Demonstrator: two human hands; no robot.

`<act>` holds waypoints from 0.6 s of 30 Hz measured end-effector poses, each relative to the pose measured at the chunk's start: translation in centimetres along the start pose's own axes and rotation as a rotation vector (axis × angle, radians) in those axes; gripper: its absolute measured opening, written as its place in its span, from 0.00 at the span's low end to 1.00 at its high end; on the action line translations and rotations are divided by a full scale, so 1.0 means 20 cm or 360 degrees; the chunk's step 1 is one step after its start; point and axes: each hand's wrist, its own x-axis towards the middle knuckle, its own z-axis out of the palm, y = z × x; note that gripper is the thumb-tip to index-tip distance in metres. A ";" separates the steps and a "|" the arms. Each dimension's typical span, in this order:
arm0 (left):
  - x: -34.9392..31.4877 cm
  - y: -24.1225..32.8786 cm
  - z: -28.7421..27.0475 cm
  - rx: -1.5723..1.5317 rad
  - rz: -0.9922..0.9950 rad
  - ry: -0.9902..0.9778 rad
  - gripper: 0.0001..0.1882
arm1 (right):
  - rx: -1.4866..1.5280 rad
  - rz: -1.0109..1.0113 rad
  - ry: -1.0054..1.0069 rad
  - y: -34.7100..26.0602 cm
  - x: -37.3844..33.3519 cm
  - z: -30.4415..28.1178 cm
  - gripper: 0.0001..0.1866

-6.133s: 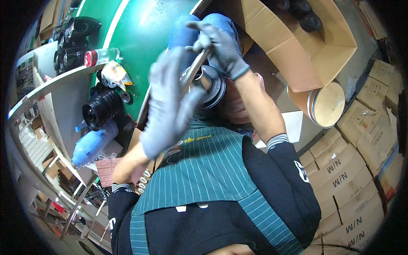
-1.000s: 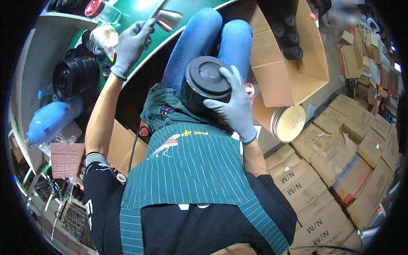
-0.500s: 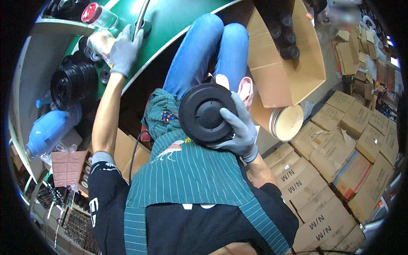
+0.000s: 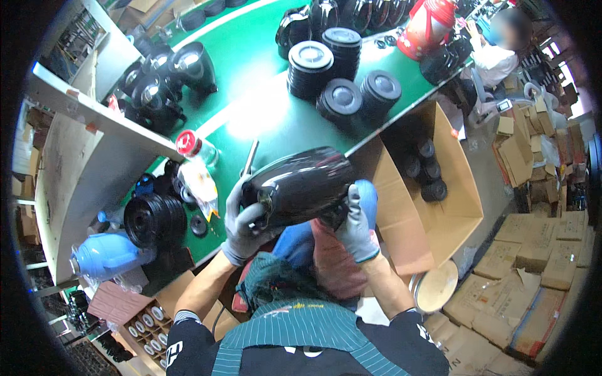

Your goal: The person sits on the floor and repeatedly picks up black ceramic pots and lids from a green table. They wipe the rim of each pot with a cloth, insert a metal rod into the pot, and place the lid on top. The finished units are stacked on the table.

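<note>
Both of my grey-gloved hands are on a glossy black jug body (image 4: 307, 185), held lying tilted above my lap. My left hand (image 4: 243, 229) is closed around its left end, with the thumb near a small opening or fitting there. My right hand (image 4: 357, 229) grips the right end from below, next to a dark protruding part that may be a handle. A thin metal rod (image 4: 252, 156) rises behind my left hand; whether that hand also holds it I cannot tell. Left of that hand lie a clear plastic bag (image 4: 199, 185) and a small black ring (image 4: 199, 225).
On the green table (image 4: 241, 81) stand stacks of black lids (image 4: 342, 97), a red jug (image 4: 427, 28) and a red-capped jar (image 4: 197, 147). Stacked black discs (image 4: 153, 219) sit left. An open carton (image 4: 448, 219) is at my right. A person (image 4: 498, 59) works farther off.
My left hand has come from the table onto the black jug body. The jug has turned from its round end facing up to lying sideways. My view has shifted toward the table.
</note>
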 end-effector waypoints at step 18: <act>1.85 -1.73 0.54 0.0765 -0.0421 0.0265 0.30 | -0.1412 -0.0589 -0.0304 -0.47 0.12 -0.09 0.19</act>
